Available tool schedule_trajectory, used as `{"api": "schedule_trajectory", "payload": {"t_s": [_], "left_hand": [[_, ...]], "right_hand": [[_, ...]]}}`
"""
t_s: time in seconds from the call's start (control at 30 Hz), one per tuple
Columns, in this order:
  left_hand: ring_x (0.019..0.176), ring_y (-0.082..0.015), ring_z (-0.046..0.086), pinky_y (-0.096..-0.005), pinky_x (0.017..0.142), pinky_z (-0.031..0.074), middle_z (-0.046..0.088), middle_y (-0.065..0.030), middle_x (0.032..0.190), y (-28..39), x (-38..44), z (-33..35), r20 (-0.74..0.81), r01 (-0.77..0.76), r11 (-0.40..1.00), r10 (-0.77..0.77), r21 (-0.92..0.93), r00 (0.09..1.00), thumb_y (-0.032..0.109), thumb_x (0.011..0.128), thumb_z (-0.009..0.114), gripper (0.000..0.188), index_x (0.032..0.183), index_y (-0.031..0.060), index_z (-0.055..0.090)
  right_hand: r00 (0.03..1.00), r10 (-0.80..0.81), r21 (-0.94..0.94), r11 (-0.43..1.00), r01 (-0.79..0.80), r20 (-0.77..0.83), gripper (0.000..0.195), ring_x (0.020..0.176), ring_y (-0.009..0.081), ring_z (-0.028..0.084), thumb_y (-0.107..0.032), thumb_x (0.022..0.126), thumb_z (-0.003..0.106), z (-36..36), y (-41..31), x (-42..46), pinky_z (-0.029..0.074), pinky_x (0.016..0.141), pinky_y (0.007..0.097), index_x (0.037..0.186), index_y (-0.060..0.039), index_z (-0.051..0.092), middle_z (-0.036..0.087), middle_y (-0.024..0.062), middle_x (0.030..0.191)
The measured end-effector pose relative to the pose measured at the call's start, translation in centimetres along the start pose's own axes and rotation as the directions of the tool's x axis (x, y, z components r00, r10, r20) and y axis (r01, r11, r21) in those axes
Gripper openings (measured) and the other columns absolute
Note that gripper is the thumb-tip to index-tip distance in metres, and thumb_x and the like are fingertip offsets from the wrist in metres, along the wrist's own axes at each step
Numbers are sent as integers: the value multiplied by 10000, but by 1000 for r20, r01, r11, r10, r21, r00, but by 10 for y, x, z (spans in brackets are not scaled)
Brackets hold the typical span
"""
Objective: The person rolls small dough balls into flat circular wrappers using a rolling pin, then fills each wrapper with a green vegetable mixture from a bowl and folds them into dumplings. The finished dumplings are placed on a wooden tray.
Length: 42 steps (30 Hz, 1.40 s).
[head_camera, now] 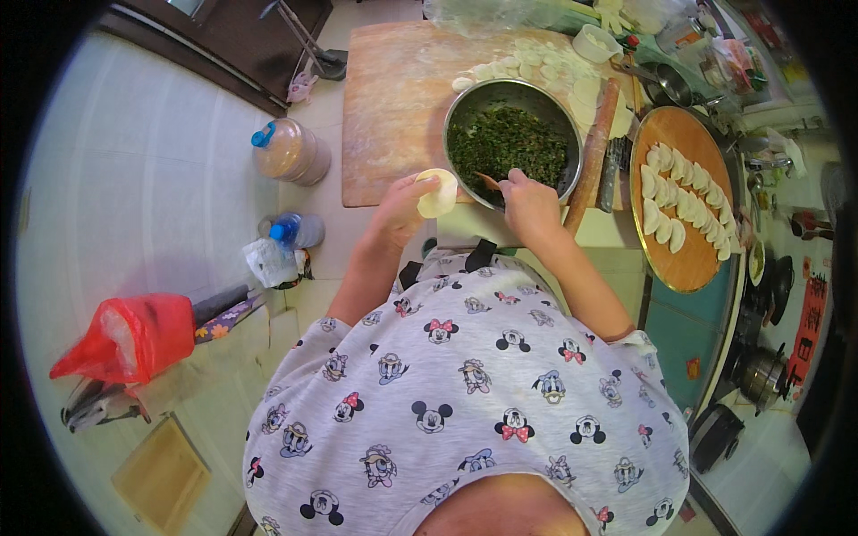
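My left hand [397, 209] holds a round dough wrapper [439, 195] just left of a steel mixing bowl [576, 167]. Chopped green filling [503, 137] covers the inside of the bowl. Over the bowl's near rim, my right hand [533, 204] grips a brown spoon [488, 180], its tip at the filling. A wooden rolling pin [598, 137] lies to the right of the bowl, with a stack of flat wrappers [586, 94] partly under it. Small dough pieces [499, 69] lie in loose flour behind the bowl.
The wooden board [395, 100] carries the bowl. On the right, a round wooden tray [694, 268] holds several folded dumplings [690, 194]. A knife [608, 181] lies beside the rolling pin. A white tub [595, 43] and a small pan [672, 84] stand behind. Water bottles [295, 153] stand on the floor at left.
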<state>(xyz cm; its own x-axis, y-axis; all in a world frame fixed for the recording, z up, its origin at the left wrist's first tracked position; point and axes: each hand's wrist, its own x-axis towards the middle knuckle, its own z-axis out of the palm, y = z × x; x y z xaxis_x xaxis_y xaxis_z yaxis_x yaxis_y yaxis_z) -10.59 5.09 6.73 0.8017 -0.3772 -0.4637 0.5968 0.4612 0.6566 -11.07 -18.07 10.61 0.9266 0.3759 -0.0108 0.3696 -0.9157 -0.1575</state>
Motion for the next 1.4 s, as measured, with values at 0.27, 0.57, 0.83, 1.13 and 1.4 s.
{"api": "schedule_trajectory", "payload": {"t_s": [0.27, 0.57, 0.83, 1.13, 1.4], "left_hand": [[999, -238, 642, -322, 910, 496, 647, -181, 1105, -7, -9, -5, -69, -111, 993, 109, -27, 992, 164, 929, 544, 340, 1154, -89, 572], [1071, -280, 621, -373, 948, 506, 617, -208, 1156, 21, -17, 24, -223, -237, 962, 204, -135, 953, 174, 1000, 395, 348, 1194, -79, 534], [1169, -320, 545, -458, 1043, 415, 538, -224, 1261, 18, 46, 97, -117, -149, 957, 123, -249, 986, 256, 1042, 296, 439, 1295, -77, 428], [1083, -326, 553, -450, 976, 444, 566, -215, 1146, 40, 72, 144, -27, -241, 873, 254, -424, 967, 276, 1048, 234, 447, 1226, -66, 459], [1162, -350, 545, -433, 1066, 404, 546, -243, 1244, 50, 68, 94, -168, -317, 859, 271, -403, 948, 170, 1020, 342, 366, 1238, -94, 471]], "right_hand": [[993, 52, 475, 875, -96, 104, 176, 820, 300, 635, -136, 823, 635, -5, 33, 7, 496, 707, 401, 947, -54, 728, 650, 110, 884], [969, 159, 815, 525, -244, 187, 208, 785, 212, 626, -91, 820, 663, -5, 88, 2, 476, 714, 328, 1003, -12, 722, 675, 126, 872], [954, 245, 744, 667, -36, -174, 257, 785, 245, 632, -31, 839, 608, -50, 74, -9, 490, 700, 337, 1081, -43, 693, 654, 125, 842], [882, 1, 83, 996, 44, -472, 434, 831, 256, 568, -17, 797, 564, -62, 40, -23, 482, 690, 369, 1219, -101, 622, 575, 79, 908], [945, 104, 317, 948, -1, -309, 351, 804, 316, 600, -3, 813, 545, -70, 57, -19, 489, 684, 427, 1140, -79, 647, 584, 123, 859]]}}
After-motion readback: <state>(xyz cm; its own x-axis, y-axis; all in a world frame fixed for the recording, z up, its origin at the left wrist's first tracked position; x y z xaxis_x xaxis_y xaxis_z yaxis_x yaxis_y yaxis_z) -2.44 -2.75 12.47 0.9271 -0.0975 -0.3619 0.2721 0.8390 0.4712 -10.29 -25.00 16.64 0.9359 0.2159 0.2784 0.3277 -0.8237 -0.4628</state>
